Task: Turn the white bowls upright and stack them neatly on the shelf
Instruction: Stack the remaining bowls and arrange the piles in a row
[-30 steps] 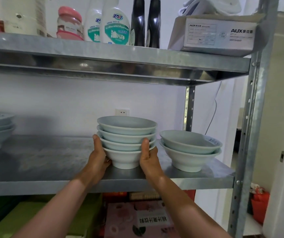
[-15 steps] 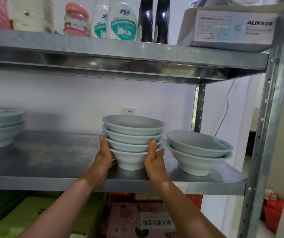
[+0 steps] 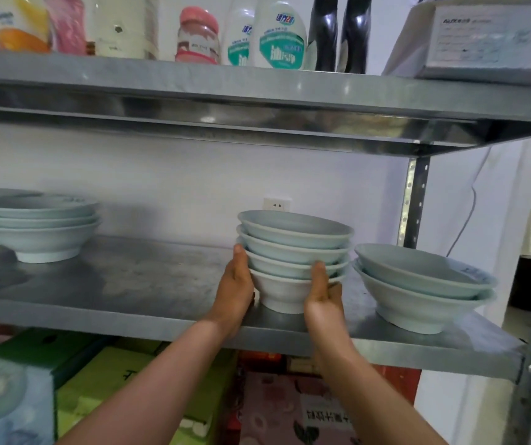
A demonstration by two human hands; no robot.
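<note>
Soft even light, glare under the upper shelf [image 3: 257, 120], blurred, warped edges.

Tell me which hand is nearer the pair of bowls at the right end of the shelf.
Right. The right hand grips the right side of the middle stack, beside the pair of bowls. The left hand is on the stack's far side.

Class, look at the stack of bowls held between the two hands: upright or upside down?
Upright. In the held stack, each rim faces up and the bottom bowl's narrow foot sits on the shelf.

One head camera, close in, faces the shelf [image 3: 129, 303] front edge straight on, angled slightly down.
</note>
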